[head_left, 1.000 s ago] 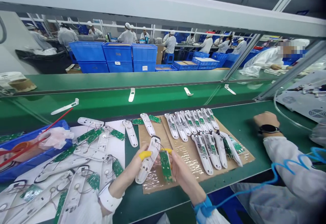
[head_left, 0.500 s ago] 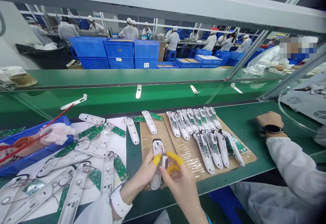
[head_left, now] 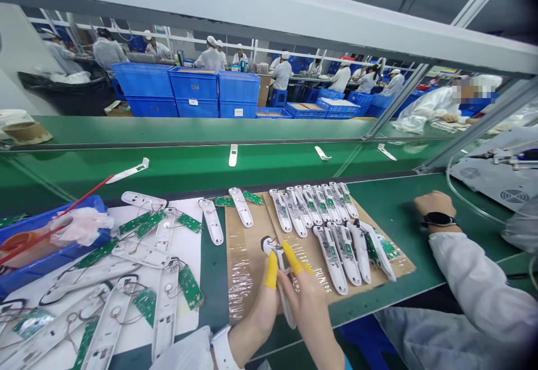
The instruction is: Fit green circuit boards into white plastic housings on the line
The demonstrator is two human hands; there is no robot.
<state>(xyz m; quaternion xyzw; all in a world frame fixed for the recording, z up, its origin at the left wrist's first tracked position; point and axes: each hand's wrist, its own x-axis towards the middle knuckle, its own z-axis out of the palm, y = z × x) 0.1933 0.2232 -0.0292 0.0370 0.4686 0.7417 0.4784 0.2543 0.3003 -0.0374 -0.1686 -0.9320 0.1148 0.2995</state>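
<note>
Over the cardboard, my left hand (head_left: 261, 309) is closed on a long white plastic housing (head_left: 287, 309), which lies at a slant with thin wires at its top end. My right hand (head_left: 310, 303) is closed on the same housing from the right, its fingertips pressed to the upper part. Yellow finger covers are on both hands. Between the fingertips, a small grey part is mostly hidden. Right of my hands, similar white housings (head_left: 331, 258) with green circuit boards lie in two rows on the cardboard (head_left: 247, 269).
At left, white housings (head_left: 166, 308) and wired circuit boards (head_left: 190, 286) lie on white paper beside a blue bin (head_left: 94, 213). A co-worker's hand (head_left: 437, 207) rests on the table at right. Beyond, white covers (head_left: 233, 156) lie on a green strip.
The housing has gone from upright in view to slanted, and both hands have shifted slightly right. My right fingers, earlier holding a small grey part beside the housing, now press against it.
</note>
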